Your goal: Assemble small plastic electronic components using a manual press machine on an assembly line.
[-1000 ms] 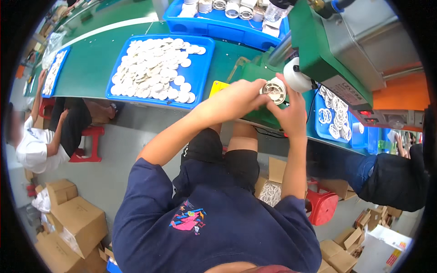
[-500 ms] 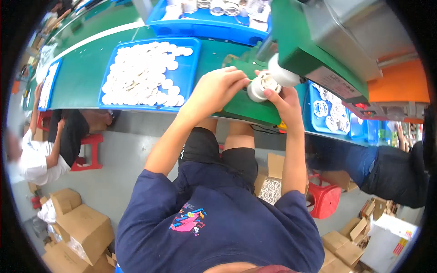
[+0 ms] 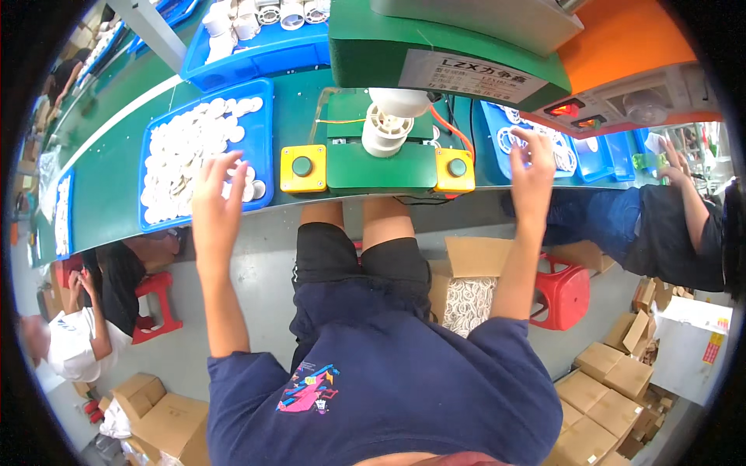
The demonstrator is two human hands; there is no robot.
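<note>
Both hands have just let go of the white cylinder [image 3: 387,141], which 0.5 s ago was held between them at the machine; it now stands by itself on the green machine base [image 3: 381,172], between the 2 hands and farther out, directly beneath the round white press head [image 3: 398,101]. For the work in hand, that means the part looks placed, with nothing steadying it from outside. The left hand [image 3: 217,198] is raised with fingers loosely parted, over the near edge of the blue tray [image 3: 259,133] of white discs [image 3: 183,155]; whether a fingertip touches a disc I cannot tell. The right hand [image 3: 533,167] has its thumb and fingers curved apart, nothing visible between them, just in front of the white rings [image 3: 563,153]. Inward of each hand sits 1 yellow button box, the left box [image 3: 303,184] and the right box [image 3: 454,184], each with a green button and neither touched. As for writing, a white label [image 3: 475,76] on the machine's green housing, beyond and inward of the right hand, bears bold dark lettering above smaller lines. Well to the right of that hand and nearer the wearer, a white carton [image 3: 684,342] carries a red-and-yellow sticker, too small to read.
</note>
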